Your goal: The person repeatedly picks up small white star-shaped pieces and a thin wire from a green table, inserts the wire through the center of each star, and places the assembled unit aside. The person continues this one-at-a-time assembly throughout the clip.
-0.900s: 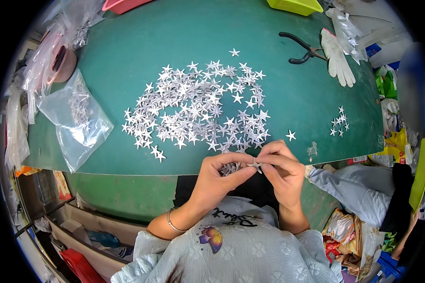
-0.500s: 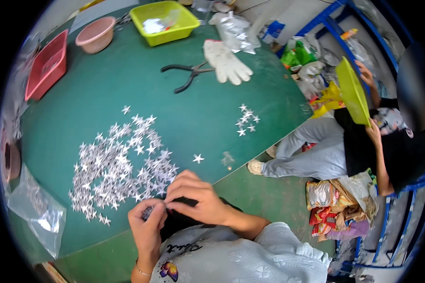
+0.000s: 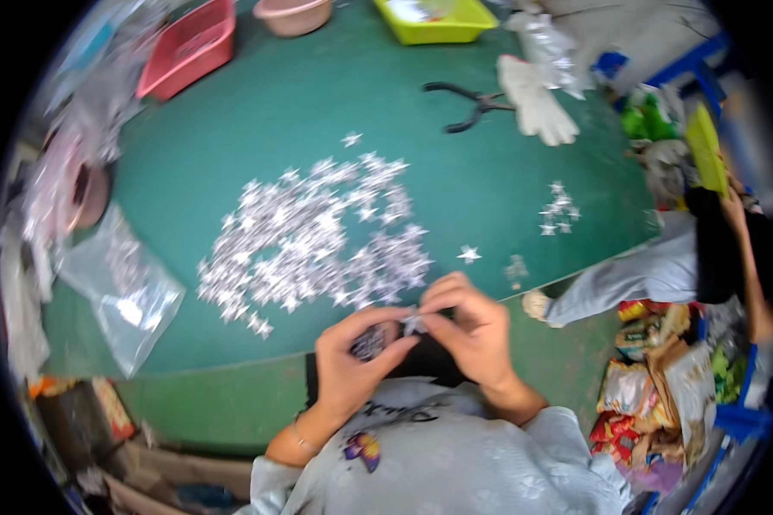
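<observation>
Near the table's front edge, my left hand [image 3: 352, 356] is curled around several small silver stars [image 3: 369, 343] lying against its palm. Its thumb and forefinger reach toward one silver star [image 3: 414, 324], which my right hand [image 3: 477, 330] pinches from the other side. Just beyond both hands spreads a big loose pile of silver stars [image 3: 309, 245]. A lone star [image 3: 469, 254] lies to the right of the pile. Farther right is a small cluster of stars [image 3: 560, 210]. My fingers partly cover what the left palm holds.
Black-handled pliers [image 3: 468, 105] and a white glove [image 3: 532, 103] lie at the far right. Pink and yellow-green trays [image 3: 434, 33] stand at the back. A clear plastic bag [image 3: 133, 300] rests on the left. Beyond the right edge, another person holds a yellow-green tray [image 3: 706, 154].
The view has swung left and down, so the table contents sit farther right and higher. A star now shows between my fingertips. The other person's tray has shifted.
</observation>
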The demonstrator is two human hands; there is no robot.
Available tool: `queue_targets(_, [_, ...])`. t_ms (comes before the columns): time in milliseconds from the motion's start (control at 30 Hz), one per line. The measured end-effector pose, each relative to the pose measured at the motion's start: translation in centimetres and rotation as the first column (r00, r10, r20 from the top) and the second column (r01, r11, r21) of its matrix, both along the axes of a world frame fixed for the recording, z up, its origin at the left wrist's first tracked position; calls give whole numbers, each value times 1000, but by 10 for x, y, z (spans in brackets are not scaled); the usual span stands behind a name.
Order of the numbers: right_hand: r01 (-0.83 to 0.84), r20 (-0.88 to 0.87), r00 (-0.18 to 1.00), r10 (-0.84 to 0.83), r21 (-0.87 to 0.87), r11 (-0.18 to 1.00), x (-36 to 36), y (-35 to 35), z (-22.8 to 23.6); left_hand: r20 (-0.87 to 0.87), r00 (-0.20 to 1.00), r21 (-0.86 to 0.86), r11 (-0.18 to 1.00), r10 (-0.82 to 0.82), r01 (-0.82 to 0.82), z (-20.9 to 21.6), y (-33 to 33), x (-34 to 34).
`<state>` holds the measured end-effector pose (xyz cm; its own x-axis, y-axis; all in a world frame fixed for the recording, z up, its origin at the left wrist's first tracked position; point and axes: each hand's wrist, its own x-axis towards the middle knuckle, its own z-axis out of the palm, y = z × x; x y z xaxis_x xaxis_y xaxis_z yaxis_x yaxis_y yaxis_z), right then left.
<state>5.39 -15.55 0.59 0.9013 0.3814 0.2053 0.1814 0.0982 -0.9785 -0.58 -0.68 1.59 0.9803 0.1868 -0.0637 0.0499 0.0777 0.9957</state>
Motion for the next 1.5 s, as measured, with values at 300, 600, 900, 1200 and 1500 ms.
queue_targets(300, [23, 142, 990, -8, -101, 995, 2, -1, 9, 9, 1000, -59, 998, 22, -21, 3, 0, -1])
queue_targets(600, [36, 124, 992, -21, -126, 991, 3, 1, 10, 35, 999, -32, 999, 5, -4, 0, -1, 0])
queue_targets(900, [16, 129, 992, 2, -136, 991, 2, 4, 8, -68, 996, -153, 987, -49, 39, 0, 6, 1])
queue_targets(1200, [-15, 86, 996, 25, -123, 992, 2, 7, 7, -203, 968, -607, 794, -147, -7, -8, 3, -2])
queue_targets(1500, [167, 220, 971, -88, -374, 912, 35, -3, 0, 67, 939, -873, 435, -338, 219, -21, 11, -4])
